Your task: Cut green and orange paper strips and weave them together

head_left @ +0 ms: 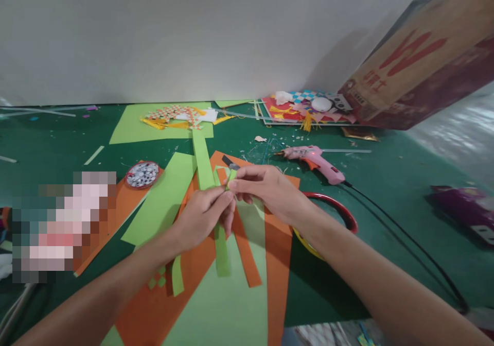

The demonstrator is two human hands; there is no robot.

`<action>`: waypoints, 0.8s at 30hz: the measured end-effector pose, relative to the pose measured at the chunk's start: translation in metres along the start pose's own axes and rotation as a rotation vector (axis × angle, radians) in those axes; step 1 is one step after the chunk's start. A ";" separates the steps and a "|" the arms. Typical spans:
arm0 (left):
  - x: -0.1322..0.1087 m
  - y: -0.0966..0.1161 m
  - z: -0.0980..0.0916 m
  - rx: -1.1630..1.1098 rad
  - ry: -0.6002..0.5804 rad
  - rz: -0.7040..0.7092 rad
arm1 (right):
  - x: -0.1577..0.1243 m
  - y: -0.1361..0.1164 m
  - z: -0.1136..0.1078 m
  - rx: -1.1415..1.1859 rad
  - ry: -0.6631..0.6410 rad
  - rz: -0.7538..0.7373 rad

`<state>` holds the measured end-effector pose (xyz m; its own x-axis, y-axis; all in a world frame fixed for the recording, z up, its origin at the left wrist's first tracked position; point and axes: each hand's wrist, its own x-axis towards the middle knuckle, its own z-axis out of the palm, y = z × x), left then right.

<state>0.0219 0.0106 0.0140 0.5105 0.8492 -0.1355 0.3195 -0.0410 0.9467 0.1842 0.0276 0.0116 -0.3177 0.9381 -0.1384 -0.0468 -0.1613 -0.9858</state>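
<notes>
My left hand (204, 212) and my right hand (266, 189) meet over the middle of the green table (386, 181). Both pinch the same green paper strip (221, 248), which hangs down from my fingers over orange paper sheets (278, 263) and light green paper sheets (162, 202). My right fingertips grip a folded end of the strip. Another long green strip (203, 160) runs away from my hands. A small woven patch of green and orange (157, 279) lies near my left forearm.
A pink glue gun (314, 161) with a black cord lies right of my hands. A round box of googly eyes (142, 174) sits to the left. Finished paper weavings (175, 115) and colourful crafts (309, 106) lie at the back. A cardboard box (424, 63) stands right. A red-rimmed ring (339, 209) lies under my right wrist.
</notes>
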 end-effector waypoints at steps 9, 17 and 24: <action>-0.001 0.000 0.000 0.038 -0.018 -0.003 | 0.000 0.004 -0.001 0.025 0.048 -0.037; -0.001 -0.003 0.001 -0.025 -0.044 0.041 | 0.001 0.005 0.000 0.024 0.064 -0.021; 0.000 -0.005 0.001 -0.076 -0.018 0.016 | -0.002 0.006 0.001 0.005 0.019 -0.022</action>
<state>0.0212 0.0107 0.0091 0.5296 0.8390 -0.1249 0.2502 -0.0138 0.9681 0.1841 0.0245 0.0059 -0.2984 0.9470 -0.1188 -0.0579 -0.1422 -0.9881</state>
